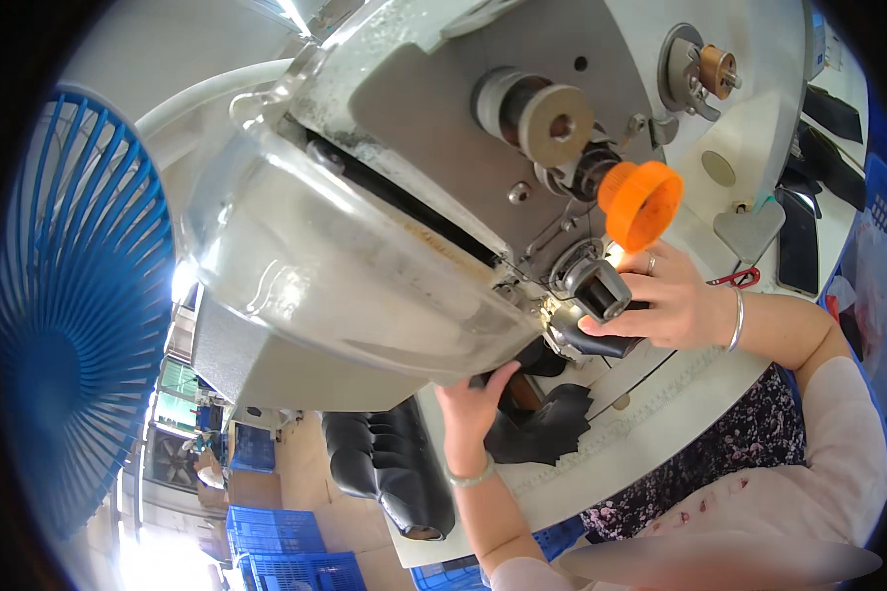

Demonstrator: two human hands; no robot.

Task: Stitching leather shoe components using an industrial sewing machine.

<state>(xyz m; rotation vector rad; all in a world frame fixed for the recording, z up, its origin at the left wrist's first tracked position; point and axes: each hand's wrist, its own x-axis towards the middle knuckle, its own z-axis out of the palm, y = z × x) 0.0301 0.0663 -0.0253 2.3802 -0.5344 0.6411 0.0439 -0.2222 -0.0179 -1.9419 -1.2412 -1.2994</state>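
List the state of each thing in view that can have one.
Left hand: fingers pressing black leather piece flat on the table.
Right hand: fingers gripping black material at the sewing machine head.
Orange thread spool: mounted on machine.
Blue fan: blades sharp, apparently still.
Stacked black pieces: hanging at the table edge.

Black leather piece (547,419) flat under sewing machine head (414,197)

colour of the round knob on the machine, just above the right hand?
Bright orange knob, seen clearly in the head view, just above the right hand.
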